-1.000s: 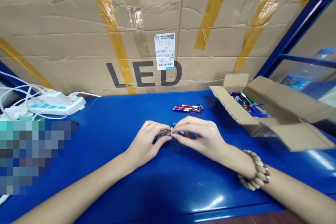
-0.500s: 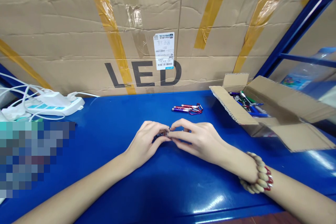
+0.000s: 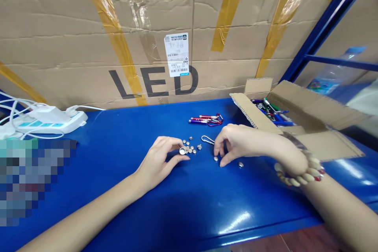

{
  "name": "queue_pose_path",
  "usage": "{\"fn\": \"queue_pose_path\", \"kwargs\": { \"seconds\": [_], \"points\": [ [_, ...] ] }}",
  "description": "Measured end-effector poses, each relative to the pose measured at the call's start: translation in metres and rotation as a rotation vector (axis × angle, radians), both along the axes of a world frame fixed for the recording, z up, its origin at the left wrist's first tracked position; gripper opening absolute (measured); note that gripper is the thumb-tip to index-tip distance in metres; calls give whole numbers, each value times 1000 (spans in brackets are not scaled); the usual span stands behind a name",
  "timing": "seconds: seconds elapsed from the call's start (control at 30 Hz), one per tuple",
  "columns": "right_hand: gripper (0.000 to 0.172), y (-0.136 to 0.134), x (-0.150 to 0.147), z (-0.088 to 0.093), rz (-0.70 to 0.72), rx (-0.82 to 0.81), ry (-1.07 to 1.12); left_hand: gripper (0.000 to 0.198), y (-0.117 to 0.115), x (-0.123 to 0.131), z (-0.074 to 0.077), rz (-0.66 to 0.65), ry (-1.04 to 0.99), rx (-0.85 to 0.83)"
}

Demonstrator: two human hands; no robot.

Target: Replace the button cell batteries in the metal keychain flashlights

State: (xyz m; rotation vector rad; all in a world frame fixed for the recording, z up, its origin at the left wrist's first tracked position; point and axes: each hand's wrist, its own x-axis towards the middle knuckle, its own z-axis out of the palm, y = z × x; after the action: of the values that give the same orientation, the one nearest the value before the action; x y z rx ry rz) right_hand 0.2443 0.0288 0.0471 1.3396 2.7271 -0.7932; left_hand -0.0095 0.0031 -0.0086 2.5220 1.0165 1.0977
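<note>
Reaching for a small battery [image 3: 215,159] looks like our step, our left hand [image 3: 159,157] clamped on a metal tube [image 3: 182,151] mid-frame, our right hand [image 3: 240,141], fingers apart, beside that battery right of centre, where we need a pinch.

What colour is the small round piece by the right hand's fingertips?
Silver; the small round piece shows best in the head view.

Surface [image 3: 177,212], plain blue; toward its far edge, tubes [image 3: 198,121], red and purple; discs [image 3: 194,151], silver; my beaded bracelet [image 3: 302,178], beige and red.
</note>
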Motion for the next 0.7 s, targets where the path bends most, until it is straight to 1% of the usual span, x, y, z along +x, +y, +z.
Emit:
{"fn": "queue_pose_path", "kwargs": {
  "seconds": [0.1, 0.17, 0.27, 0.4, 0.5, 0.57, 0.7],
  "points": [
    [21, 1, -4, -6, -14, 40, 15, 18, -1, 0, -1, -2, 3, -22],
    [21, 1, -7, -7, -13, 85, 40, 19, -1, 0, -1, 6, 18, -18],
    [19, 1, -10, -6, 13, 96, 55, 19, 0, 0, -1, 13, 32, -8],
    [16, -1, -13, -6, 44, 38, 82, 18, 0, -1, -1, -1, 27, -23],
    [14, -5, -19, -7, -19, -39, 78, 17, 0, -2, -1, -7, 25, -31],
    [14, -7, -22, -9, -67, -60, 56, 17, -1, -2, -1, -3, 36, -13],
    [14, -8, -24, -11, -57, -52, 66, 17, 0, 0, -1, -8, 58, 47]
  ]
}}
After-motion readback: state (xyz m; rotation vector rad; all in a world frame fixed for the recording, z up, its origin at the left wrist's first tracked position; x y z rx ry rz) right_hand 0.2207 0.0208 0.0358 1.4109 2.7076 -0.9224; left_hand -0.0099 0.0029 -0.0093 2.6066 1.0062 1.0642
